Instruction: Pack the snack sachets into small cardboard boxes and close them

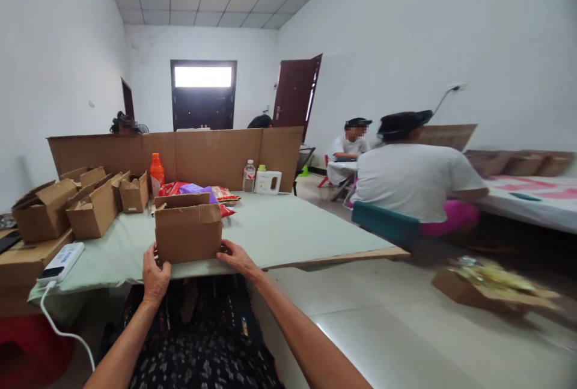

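A small brown cardboard box stands upright at the near edge of the table, its top flaps raised. My left hand grips its lower left side, fingers curled behind the corner and thumb in front. On the opposite side, my right hand holds the lower right corner between thumb and fingers. Just behind the box lie red packets and a purple packet, partly hidden by it. What the box contains cannot be seen.
Several open cardboard boxes stand at the left, near a white power strip. An orange bottle, a clear bottle and a white jug stand before a cardboard partition. A person sits at the right.
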`<state>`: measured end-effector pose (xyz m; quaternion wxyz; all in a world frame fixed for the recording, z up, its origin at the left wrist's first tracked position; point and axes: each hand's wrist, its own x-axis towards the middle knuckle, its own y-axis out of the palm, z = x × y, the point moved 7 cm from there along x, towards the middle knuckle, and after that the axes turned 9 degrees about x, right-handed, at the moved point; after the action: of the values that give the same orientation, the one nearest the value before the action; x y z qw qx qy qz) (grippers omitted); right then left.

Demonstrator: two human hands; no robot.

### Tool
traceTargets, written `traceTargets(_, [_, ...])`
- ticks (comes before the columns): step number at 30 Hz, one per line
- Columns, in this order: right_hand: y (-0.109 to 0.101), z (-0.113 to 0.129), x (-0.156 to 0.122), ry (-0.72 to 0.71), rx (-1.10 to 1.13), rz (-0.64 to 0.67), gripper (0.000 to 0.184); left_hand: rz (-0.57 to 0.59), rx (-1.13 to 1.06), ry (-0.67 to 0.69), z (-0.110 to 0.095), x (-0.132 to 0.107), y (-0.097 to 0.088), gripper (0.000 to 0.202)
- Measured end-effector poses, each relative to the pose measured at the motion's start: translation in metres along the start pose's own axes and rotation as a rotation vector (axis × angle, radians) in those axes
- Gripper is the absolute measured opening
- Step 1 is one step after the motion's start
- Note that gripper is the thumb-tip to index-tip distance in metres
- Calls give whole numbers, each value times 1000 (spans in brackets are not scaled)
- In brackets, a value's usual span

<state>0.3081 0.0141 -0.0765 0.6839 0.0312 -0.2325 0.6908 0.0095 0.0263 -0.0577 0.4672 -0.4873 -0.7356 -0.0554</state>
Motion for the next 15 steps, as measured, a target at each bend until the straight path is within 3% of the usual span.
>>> traceTargets(15, [3,5,8,-3,-128,-29,37,-83,119,99,1,4,5,37])
